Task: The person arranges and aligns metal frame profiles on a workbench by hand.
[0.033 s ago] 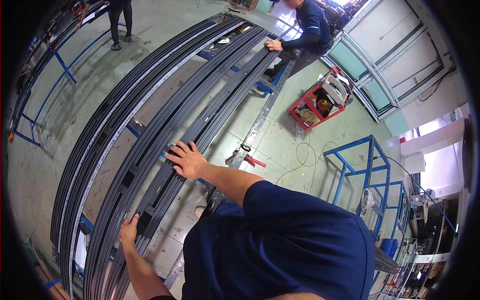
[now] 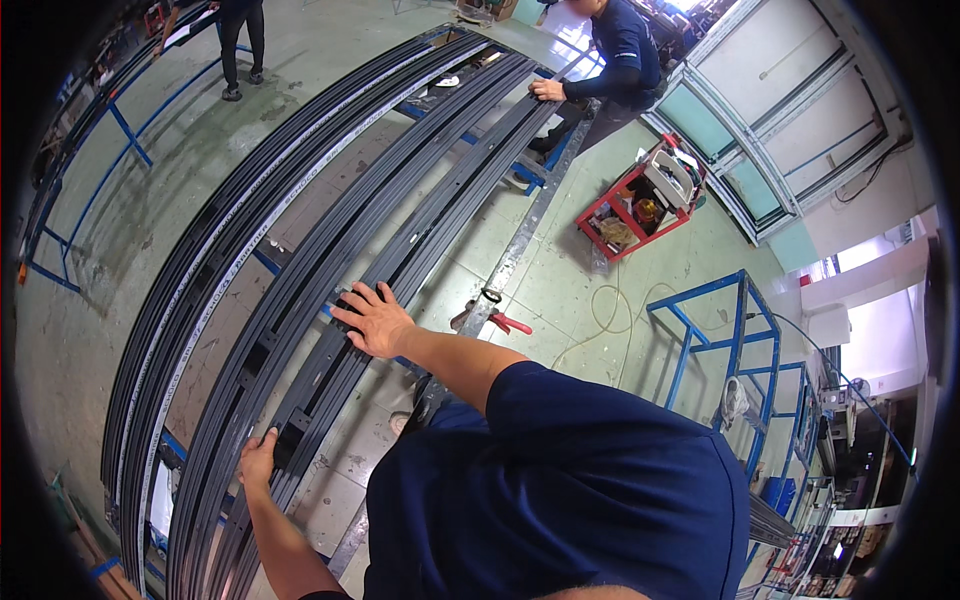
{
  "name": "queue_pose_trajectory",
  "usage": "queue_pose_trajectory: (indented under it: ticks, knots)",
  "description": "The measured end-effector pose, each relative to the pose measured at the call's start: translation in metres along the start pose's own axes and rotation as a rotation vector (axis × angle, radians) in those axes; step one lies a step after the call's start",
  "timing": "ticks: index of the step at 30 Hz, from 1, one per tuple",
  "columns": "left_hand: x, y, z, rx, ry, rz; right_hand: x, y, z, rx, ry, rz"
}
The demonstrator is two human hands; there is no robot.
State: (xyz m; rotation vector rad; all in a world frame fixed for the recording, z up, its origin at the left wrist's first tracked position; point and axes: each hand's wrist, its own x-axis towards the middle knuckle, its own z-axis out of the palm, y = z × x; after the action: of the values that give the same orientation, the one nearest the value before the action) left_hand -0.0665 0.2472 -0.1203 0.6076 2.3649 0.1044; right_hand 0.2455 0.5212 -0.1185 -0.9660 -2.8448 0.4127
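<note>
A long dark grey metal profile (image 2: 420, 232) runs from the near left to the far right in front of me. My right hand (image 2: 375, 322) lies on it with spread fingers, palm down. Closer to me, my left hand (image 2: 258, 462) grips the edge of the same profile, its thumb on top beside a dark rectangular recess (image 2: 290, 440); the other fingers are partly hidden. At the far end, a co-worker's hand (image 2: 547, 90) rests on the profile. A second group of dark profiles (image 2: 335, 235) lies parallel, just to the left.
More dark profiles with white printed strips (image 2: 262, 228) lie further left. Blue supports (image 2: 530, 178) stand underneath. Red-handled pliers (image 2: 510, 323) lie to the right of the profiles. A red cart (image 2: 610, 240) and a blue frame (image 2: 742, 310) stand on the right. Another person (image 2: 240, 45) stands far left.
</note>
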Motion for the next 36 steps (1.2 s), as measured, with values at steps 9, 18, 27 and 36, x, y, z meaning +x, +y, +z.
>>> queue_pose_trajectory:
  ticks: [9,18,27,36]
  knots:
    - [-0.018,0.015,-0.006,0.029,0.042,-0.023,0.000,0.001,0.000,-0.008,-0.012,0.005]
    - [0.008,-0.014,0.007,-0.013,0.045,0.005,0.002,-0.003,0.000,-0.004,-0.009,-0.008]
    - [0.004,-0.008,0.003,0.014,0.018,-0.007,0.001,-0.001,0.000,-0.010,-0.009,-0.002]
    - [0.000,0.000,0.003,0.023,0.005,-0.007,0.000,0.000,-0.003,-0.002,-0.054,0.019]
